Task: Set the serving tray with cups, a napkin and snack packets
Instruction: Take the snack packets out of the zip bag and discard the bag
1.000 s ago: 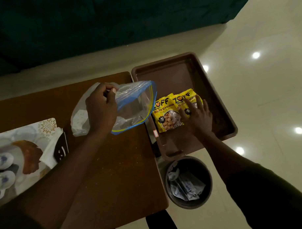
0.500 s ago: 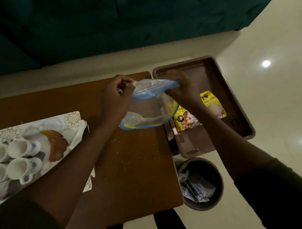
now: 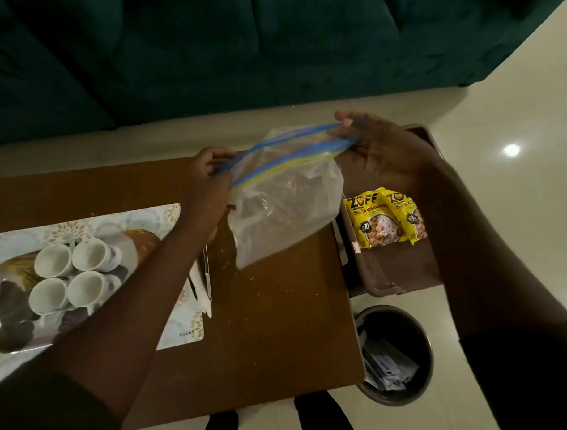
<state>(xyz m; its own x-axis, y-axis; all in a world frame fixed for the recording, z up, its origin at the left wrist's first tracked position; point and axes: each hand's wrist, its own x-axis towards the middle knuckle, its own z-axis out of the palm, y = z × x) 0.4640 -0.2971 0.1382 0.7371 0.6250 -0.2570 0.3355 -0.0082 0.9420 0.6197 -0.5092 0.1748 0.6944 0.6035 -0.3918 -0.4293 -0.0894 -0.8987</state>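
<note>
A clear zip bag (image 3: 286, 195) with a blue and yellow seal hangs above the table's right end. My left hand (image 3: 209, 183) pinches the seal's left end and my right hand (image 3: 384, 150) pinches its right end, stretching it flat. Two yellow snack packets (image 3: 383, 218) lie side by side in the brown serving tray (image 3: 386, 279), just right of the table. Several white cups (image 3: 72, 278) lie on their sides on a patterned tray (image 3: 181, 336) at the left. A white napkin (image 3: 204, 295) pokes out beside my left forearm.
The wooden table (image 3: 272, 327) carries the patterned tray. A round waste bin (image 3: 396, 357) with papers stands on the pale floor below the brown tray. A dark green sofa (image 3: 249, 46) runs along the far side.
My right hand left the packets in the brown tray and took the bag's right end. Both hands then pulled the seal out straight and lifted the bag.
</note>
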